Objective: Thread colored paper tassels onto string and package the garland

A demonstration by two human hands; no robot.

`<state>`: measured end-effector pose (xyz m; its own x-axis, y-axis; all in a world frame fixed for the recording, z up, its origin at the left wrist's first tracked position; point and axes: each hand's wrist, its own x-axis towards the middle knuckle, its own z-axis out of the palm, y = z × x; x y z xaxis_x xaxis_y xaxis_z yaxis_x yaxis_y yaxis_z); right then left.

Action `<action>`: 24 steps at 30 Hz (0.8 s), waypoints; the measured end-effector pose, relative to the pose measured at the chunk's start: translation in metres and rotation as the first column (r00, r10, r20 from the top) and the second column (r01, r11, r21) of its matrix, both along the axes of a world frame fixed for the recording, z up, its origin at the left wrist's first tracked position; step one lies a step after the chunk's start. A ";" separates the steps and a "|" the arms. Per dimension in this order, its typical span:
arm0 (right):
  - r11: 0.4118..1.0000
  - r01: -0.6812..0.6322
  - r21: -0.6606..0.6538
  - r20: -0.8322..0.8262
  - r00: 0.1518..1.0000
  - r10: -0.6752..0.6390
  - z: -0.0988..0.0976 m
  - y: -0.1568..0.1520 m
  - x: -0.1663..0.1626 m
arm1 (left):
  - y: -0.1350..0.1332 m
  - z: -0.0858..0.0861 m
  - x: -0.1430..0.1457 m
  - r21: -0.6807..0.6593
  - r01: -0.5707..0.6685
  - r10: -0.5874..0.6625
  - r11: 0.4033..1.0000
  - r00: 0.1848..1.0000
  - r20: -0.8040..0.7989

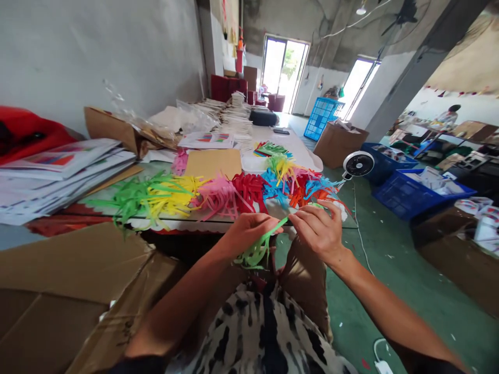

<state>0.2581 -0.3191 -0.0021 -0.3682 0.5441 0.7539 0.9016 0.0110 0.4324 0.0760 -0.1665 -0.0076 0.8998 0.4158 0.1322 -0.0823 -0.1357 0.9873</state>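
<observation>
Just below the centre of the frame we see a green strip (260, 244) held between the two hands, in front of the table (195, 224) edge and above the lap. Its long axis runs on a slant, from a bunched, curling end at lower left up to a thin tip at upper right. The left hand (246, 232) is closed around the bunched lower part, knuckles up, forearm coming in from the lower left. The right hand (317, 228) pinches the upper tip between thumb and forefinger, the other fingers loosely curled, forearm entering from the lower right. Both hands touch the strip; the left has more of it. Just beyond them, towards the upper part of the frame, lies a row of fringes (218, 195) across the table: green, yellow, pink, red, blue, orange. A fan (357, 164) stands at the right.
</observation>
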 end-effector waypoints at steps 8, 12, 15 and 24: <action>0.998 0.015 0.062 -0.047 0.999 -0.012 -0.009 0.001 -0.003 | -0.003 -0.015 0.010 -0.524 0.156 -0.177 0.838 0.984 0.010; 0.998 0.031 0.047 -0.109 0.994 -0.026 -0.015 0.010 -0.003 | 0.001 -0.034 0.017 -0.656 0.176 -0.194 0.734 0.980 0.045; 1.000 0.005 -0.017 -0.296 0.955 -0.010 -0.014 0.018 -0.009 | 0.000 -0.042 0.020 -0.579 0.104 -0.122 0.809 0.993 0.009; 0.952 -0.306 0.013 -0.998 0.061 0.033 -0.011 0.049 -0.011 | 0.003 -0.028 0.036 -0.356 -0.049 0.096 0.933 0.989 0.115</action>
